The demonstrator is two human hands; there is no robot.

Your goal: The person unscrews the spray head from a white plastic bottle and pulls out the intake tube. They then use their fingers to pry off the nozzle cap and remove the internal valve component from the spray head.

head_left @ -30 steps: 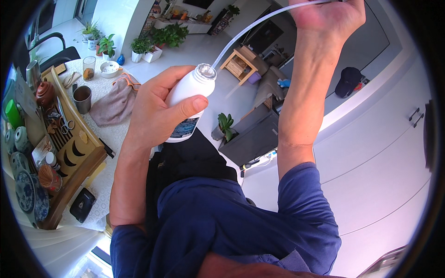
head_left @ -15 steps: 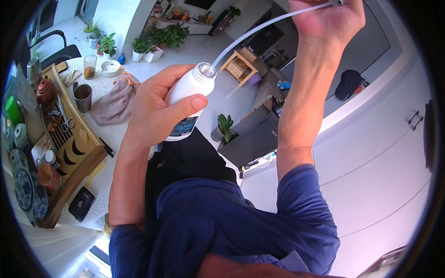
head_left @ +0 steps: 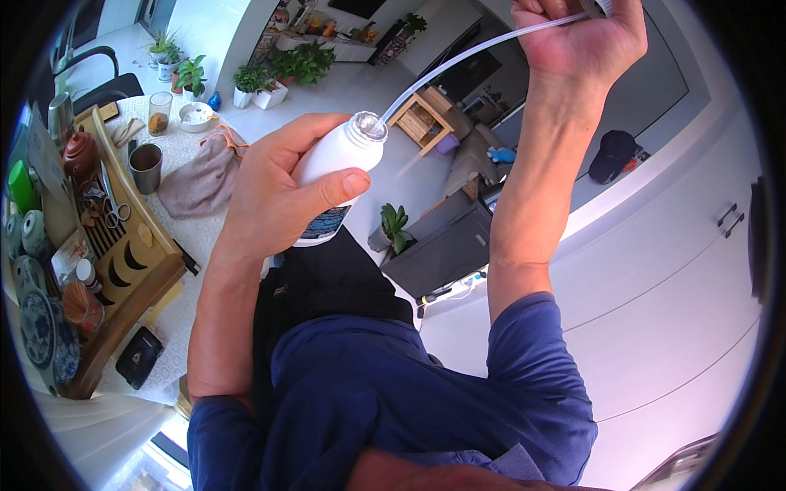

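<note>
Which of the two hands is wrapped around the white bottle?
The left hand, around the white bottle; the right hand holds the clear tube instead.

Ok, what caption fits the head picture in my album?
A clear tube curves from the raised right hand to a white bottle in the left hand.

Gripped in the left hand (head_left: 282,192): a white bottle (head_left: 342,157), tilted rightward with mouth upward, silvery foil (head_left: 371,126) at the opening, dark label low on the side. Arching from the bottle's mouth up to the right hand (head_left: 583,37): a thin, translucent tube (head_left: 458,57), with a small greyish piece (head_left: 603,6) at the upper end.
</note>
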